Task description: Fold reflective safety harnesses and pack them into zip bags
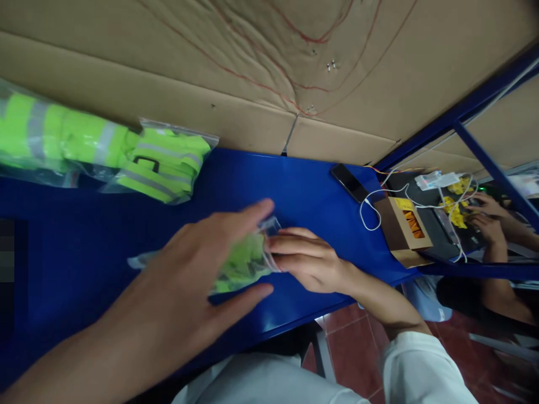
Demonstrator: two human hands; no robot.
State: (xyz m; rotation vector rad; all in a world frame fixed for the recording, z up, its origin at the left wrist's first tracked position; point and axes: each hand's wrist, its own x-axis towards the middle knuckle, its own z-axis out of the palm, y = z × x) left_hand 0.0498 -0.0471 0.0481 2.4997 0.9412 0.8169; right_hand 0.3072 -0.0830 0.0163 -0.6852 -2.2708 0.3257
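In front of me on the blue table lies a clear plastic bag [246, 261] with folded neon-yellow cloth inside. My right hand [309, 258] has its fingers closed on the bag's right end. Over the bag's left part hangs my left hand [197, 275], thumb and fingers spread apart; it hides much of the bag, and I cannot tell whether it touches it. Farther back at the left, a bagged neon-yellow garment [168, 163] with grey stripes and a black buckle lies against more bagged yellow garments [71, 132].
A black phone [348, 182] with a white cable lies at the back right, near a cardboard box [402, 230] holding orange pieces. Beyond a blue metal frame [484, 151], another person's hands [488, 216] are beside yellow material. A cardboard wall [248, 132] with red wires stands behind.
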